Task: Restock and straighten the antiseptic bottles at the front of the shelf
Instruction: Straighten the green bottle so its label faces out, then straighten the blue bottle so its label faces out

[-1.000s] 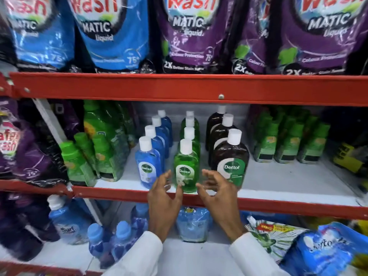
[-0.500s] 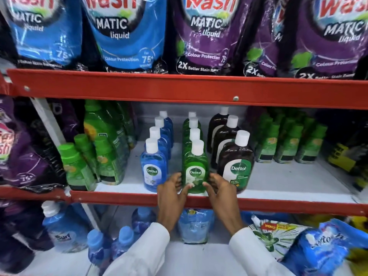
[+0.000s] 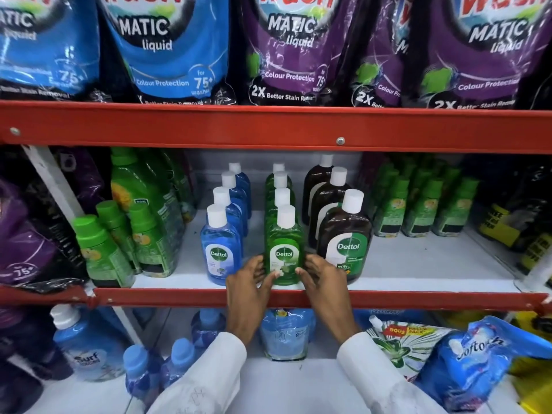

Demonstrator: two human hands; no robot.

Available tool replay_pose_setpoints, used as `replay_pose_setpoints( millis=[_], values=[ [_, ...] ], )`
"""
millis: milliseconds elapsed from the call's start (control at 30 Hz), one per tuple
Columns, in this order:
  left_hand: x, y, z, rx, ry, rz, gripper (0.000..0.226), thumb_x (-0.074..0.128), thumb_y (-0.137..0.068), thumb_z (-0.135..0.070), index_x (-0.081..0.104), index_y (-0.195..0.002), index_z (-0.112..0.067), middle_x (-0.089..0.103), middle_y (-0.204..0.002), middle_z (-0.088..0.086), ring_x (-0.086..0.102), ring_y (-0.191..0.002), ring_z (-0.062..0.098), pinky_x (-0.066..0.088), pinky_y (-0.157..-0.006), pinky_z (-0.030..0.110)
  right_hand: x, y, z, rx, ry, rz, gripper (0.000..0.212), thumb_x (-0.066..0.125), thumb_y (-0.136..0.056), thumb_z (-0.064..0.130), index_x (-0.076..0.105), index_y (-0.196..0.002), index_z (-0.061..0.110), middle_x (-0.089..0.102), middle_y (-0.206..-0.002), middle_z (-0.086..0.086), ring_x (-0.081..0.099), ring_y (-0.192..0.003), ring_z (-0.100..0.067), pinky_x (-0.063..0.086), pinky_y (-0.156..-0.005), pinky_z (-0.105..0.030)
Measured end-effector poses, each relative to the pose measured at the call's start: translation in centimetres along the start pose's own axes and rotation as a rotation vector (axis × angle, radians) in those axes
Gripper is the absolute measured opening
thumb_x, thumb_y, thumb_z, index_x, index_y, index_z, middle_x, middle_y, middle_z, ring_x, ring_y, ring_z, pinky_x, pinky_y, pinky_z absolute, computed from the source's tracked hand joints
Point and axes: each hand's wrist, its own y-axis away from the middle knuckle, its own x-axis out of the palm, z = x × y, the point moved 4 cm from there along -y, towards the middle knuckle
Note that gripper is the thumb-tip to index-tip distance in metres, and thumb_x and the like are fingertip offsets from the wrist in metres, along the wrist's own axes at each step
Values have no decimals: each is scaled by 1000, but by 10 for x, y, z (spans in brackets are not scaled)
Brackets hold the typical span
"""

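Three rows of Dettol antiseptic bottles with white caps stand on the white middle shelf [image 3: 418, 264]. The front green bottle [image 3: 284, 243] stands upright at the shelf's front edge, gripped low on both sides: my left hand [image 3: 249, 282] holds its left flank and my right hand [image 3: 321, 279] its right flank. To its left is the front blue bottle [image 3: 220, 249], with several blue ones behind. On the right stands the front brown bottle [image 3: 348, 243], partly behind my right fingers, with two brown ones behind.
Green-capped cleaner bottles [image 3: 101, 249] crowd the shelf's left, small green bottles [image 3: 424, 204] the right back. A red shelf lip [image 3: 179, 294] runs below the bottles and a red beam [image 3: 268, 127] above. Detergent pouches [image 3: 167, 49] hang overhead. Blue bottles and refill packs [image 3: 466, 360] fill the lower shelf.
My hands, apart and open in front of the green bottle a second ago, have closed in on its lower sides. The view has drifted closer and slightly left.
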Motion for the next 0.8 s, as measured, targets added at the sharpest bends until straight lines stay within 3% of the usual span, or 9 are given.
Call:
replay_pose_setpoints(
  millis=[100, 233, 333, 433, 500, 600, 667, 767, 800],
  values=[
    [2, 0, -6, 13, 21, 8, 39, 78, -79, -8, 65, -115, -5, 66, -98, -9, 58, -76, -26, 44, -73, -2, -6, 3, 2, 27, -20, -23, 36, 71, -89, 9, 65, -124, 4, 75, -114, -7, 65, -91, 2, 52, -89, -13],
    [-10, 14, -9, -3, 57, -2, 36, 78, -81, -17, 68, -116, -15, 74, -105, -6, 68, -88, -7, 56, -83, 16, -19, 24, 6, 61, -159, -218, 40, 78, -83, 8, 67, -122, 9, 73, -110, 3, 65, -82, 20, 50, -78, -1],
    [-88, 26, 5, 46, 9, -335, 17, 70, -82, -11, 73, -94, -23, 76, -91, -6, 70, -82, 3, 58, -79, 26, 20, 37, 45, -80, -200, -300, 25, 79, -81, 5, 75, -102, 18, 78, -95, 3, 74, -82, -3, 60, -77, -20],
    [-118, 19, 8, 61, 59, -497, 21, 63, -77, -9, 67, -94, -20, 72, -92, -1, 69, -83, 12, 57, -79, 35, 40, 36, 64, -138, -201, -246, 23, 79, -81, 5, 77, -101, 17, 78, -90, 3, 74, -77, -5, 59, -76, -21],
    [-117, 4, 24, -23, 51, -418, 37, 62, -75, -12, 61, -111, -19, 69, -108, 1, 67, -95, 13, 57, -86, 37, 57, 32, 66, -132, -177, -136, 28, 77, -84, 9, 74, -110, 19, 78, -96, 1, 73, -80, -1, 56, -79, -15],
    [-106, -16, 43, -88, -34, -138, 64, 64, -74, -27, 45, -135, -19, 60, -131, 5, 63, -113, 17, 54, -97, 42, 78, 25, 68, -120, -127, -22, 35, 72, -89, 12, 67, -123, 11, 75, -111, 0, 69, -92, 3, 52, -88, -10],
    [-98, -22, 46, -74, -47, 7, 65, 67, -77, -34, 44, -136, -22, 63, -128, 0, 64, -111, 9, 54, -97, 39, 85, 18, 70, -131, -93, -8, 31, 70, -89, 9, 67, -120, 6, 73, -107, 3, 62, -90, 10, 46, -82, 0],
    [-100, -28, 49, -35, -37, 54, 49, 70, -78, -33, 54, -123, -25, 69, -106, -13, 67, -94, -5, 59, -86, 36, 99, 10, 71, -121, -55, -12, 23, 69, -90, 12, 69, -113, 11, 78, -102, -3, 70, -84, -2, 58, -81, -20],
    [-101, -30, 51, -29, -25, 49, 45, 70, -77, -34, 55, -118, -27, 70, -101, -15, 68, -89, -5, 60, -83, 37, 101, 8, 69, -117, -44, -10, 21, 69, -90, 14, 69, -111, 13, 78, -101, -2, 71, -85, -5, 57, -80, -19]
  ],
)
